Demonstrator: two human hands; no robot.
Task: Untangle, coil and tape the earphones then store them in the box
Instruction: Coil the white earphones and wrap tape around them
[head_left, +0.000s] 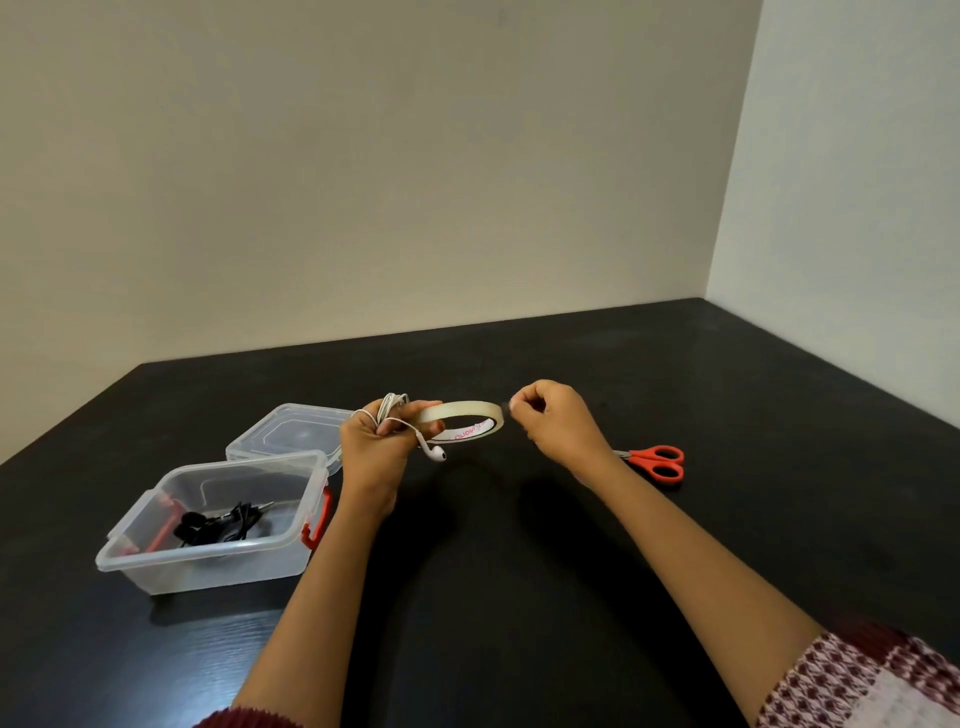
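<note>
Left hand (371, 447) is up off the black tabletop (727, 389), fingers clenched around the thin cream roll of adhesive tape (470, 431). It holds the roll by its left side, ring lying roughly flat.

The white wired earphones (392, 404) sit on the same hand, with the cord coiled around the fingers. One earbud dangles loose just under the roll's left edge.

Right hand (553, 421) is level with it, fingers curled in. Thumb and forefinger tips are pinched together right at the roll's right rim. Can't tell whether a tape end is in that pinch; nothing readable there.

Surroundings:
- Clear rectangular plastic box with red side latches (223, 569) is on the table left of the left forearm, open. The right-side latch is almost touching the forearm in view.
- A bundle of black wired earphones (223, 522) lies on the box floor.
- Clear plastic lid (291, 434) lies flat just behind the box, its right edge hidden by the left hand.
- Red-handled scissors (660, 462) lie on the table right of the right wrist. The handles show, and the wrist covers most of the blades.

Red-and-white patterned knit sleeve (857, 680) is pushed up the right arm. A dark red cuff (244, 719) shows at the bottom edge on the left arm.

Table sits in a corner of two plain pale walls.
</note>
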